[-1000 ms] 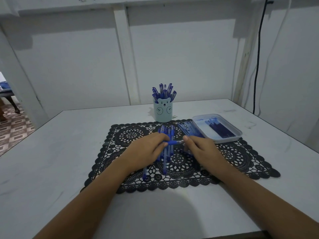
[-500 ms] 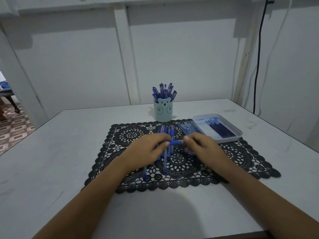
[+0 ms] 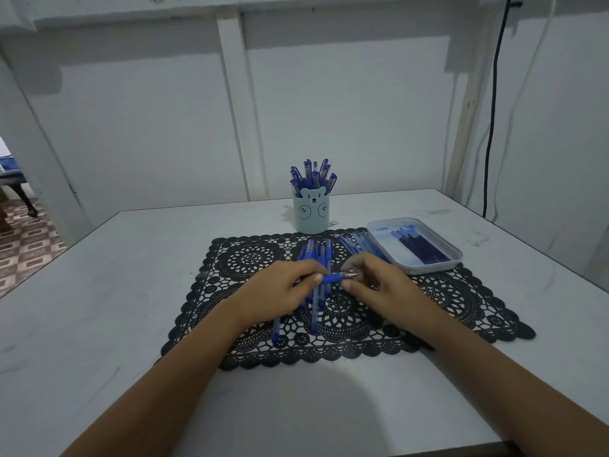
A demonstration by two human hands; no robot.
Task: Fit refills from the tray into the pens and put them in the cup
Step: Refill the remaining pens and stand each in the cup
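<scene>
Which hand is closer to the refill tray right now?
Right. The right hand is just left of the tray; the left hand is farther left, past the pen both hold.

Just plain white walls (image 3: 346, 110), black cable (image 3: 492, 127) dangling at right, checkered floor tiles (image 3: 26, 239) past the white table (image 3: 99, 308), pretty dim.

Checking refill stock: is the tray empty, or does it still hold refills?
Not empty: dark refills lie in the tray, toward its right side.

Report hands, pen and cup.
Left hand grips pen; right hand pinches its tip end. Pen not yet in cup. Loose pens lie under hands.
</scene>
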